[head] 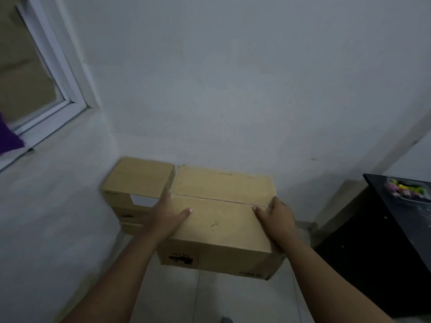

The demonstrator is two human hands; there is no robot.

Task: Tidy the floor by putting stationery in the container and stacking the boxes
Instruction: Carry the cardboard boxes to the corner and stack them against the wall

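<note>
Head view is showing the large cardboard box [221,220] sitting in the corner beside a stack of smaller boxes [137,190]; left hand [166,214] and right hand [277,217] are clasping its sides, fingers pressing flat. It is risking slipping or nudging that stack over.

Pretty dim and flat in here, whole shot soft and blurry, window [28,73] at far left smeared, edges bending wide-angle style.

We're in a plain room of a home, prob. a spare or storage corner: bare pale walls [233,89], white-framed window [46,73], tiled floor [210,299]. Cardboard boxes [221,206] sit against the wall, w/ a black cabinet [373,252] beside them.
</note>
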